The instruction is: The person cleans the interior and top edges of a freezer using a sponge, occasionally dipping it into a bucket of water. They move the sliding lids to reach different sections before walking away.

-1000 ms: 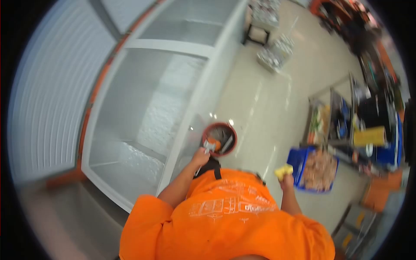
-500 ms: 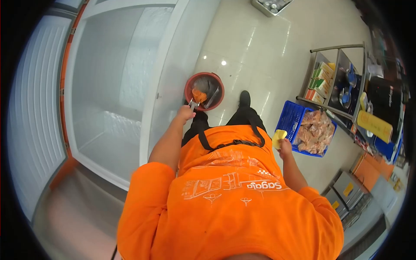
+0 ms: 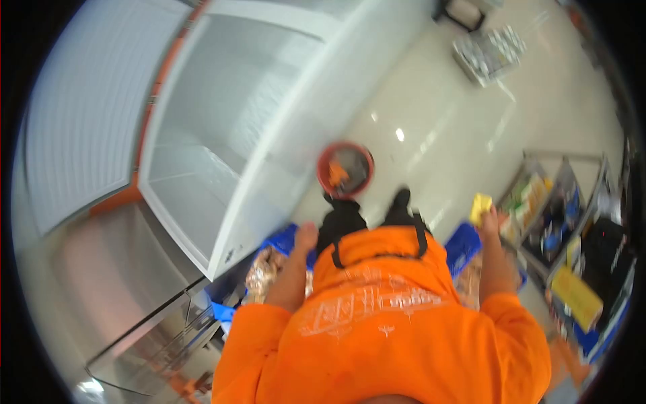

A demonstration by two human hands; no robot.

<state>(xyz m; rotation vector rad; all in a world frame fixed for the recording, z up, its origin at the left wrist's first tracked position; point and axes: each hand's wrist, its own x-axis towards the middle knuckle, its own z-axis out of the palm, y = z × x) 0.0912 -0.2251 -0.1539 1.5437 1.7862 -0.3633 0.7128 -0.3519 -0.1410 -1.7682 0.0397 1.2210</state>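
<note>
My right hand (image 3: 491, 221) is closed on a small yellow item (image 3: 480, 207), perhaps a cloth or sponge, above a blue crate (image 3: 463, 248) on the right. My left hand (image 3: 307, 237) is smeared by motion beside another blue crate (image 3: 284, 238); its fingers are unclear and no tool can be made out in it. Clear-wrapped, meat-like packs (image 3: 264, 271) lie in that left crate. In front of my feet stands a red bin (image 3: 323, 172) with a grey liner and something orange (image 3: 338, 172) inside.
An open white chest freezer (image 3: 269, 168) stands at the left, next to a steel counter (image 3: 121, 276). A rack (image 3: 562, 156) with boxes and blue items is on the right. Farther off, a tray of silvery items (image 3: 490, 52) rests on the floor.
The view has turned, bringing the left crate into sight. My left hand has come back from the bin, and the metal tool it held is no longer visible. My right hand still holds the yellow item.
</note>
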